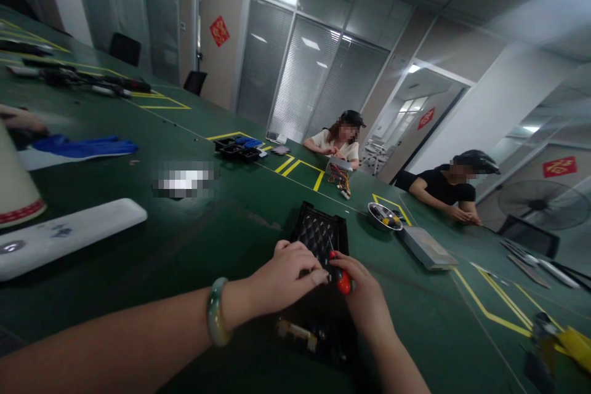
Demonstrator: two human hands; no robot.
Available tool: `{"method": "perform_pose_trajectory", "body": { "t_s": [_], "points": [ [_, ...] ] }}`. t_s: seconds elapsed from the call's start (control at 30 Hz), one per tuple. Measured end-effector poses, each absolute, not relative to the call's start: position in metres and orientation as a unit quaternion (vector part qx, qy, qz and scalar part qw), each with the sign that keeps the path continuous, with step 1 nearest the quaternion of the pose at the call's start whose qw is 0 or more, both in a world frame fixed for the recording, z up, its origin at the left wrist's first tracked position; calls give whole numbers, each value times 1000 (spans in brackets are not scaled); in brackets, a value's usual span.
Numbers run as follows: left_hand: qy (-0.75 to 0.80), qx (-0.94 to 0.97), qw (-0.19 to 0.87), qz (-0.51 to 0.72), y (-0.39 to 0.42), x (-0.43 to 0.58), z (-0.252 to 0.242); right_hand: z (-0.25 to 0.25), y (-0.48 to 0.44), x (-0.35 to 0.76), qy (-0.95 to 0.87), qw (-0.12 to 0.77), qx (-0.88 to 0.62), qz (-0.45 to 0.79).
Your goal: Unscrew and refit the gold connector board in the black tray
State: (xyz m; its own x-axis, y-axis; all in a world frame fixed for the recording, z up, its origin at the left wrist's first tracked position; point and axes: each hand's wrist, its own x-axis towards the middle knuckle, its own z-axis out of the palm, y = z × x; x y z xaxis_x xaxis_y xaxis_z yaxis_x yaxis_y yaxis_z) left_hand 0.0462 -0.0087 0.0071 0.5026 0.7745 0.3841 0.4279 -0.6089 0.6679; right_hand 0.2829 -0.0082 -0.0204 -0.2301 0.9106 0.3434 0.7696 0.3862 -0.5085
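Left forearm is crossing lower left, its fingers curling over a black tray at lower centre, hold unclear from here; right fingers are gripping a red-and-black tool beside them.

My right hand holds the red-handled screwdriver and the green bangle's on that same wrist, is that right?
Not quite: the head view shows the green bangle on the wrist of the left hand. The right hand does hold the red-handled screwdriver.

Could not identify the blurred tan part below the left hand. Saw the cream container cut off by the left edge.
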Motion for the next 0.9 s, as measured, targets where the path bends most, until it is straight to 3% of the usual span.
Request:
{"method": "perform_pose_trajectory", "body": {
  "t_s": [0.27,0.5,0.73,0.9],
  "points": [
    [434,775,230,397,6,44,-5,-12,-4,277,-808,171,-556,94],
    [493,734,220,413,30,40,-23,-10,-9,276,-806,183,-553,103],
    [554,679,257,407,62,27,-45,-23,-7,289,-699,282,-652,85],
    [569,679,272,376,82,23,-64,-34,-7,292,-630,250,-723,136]
  ]
}}
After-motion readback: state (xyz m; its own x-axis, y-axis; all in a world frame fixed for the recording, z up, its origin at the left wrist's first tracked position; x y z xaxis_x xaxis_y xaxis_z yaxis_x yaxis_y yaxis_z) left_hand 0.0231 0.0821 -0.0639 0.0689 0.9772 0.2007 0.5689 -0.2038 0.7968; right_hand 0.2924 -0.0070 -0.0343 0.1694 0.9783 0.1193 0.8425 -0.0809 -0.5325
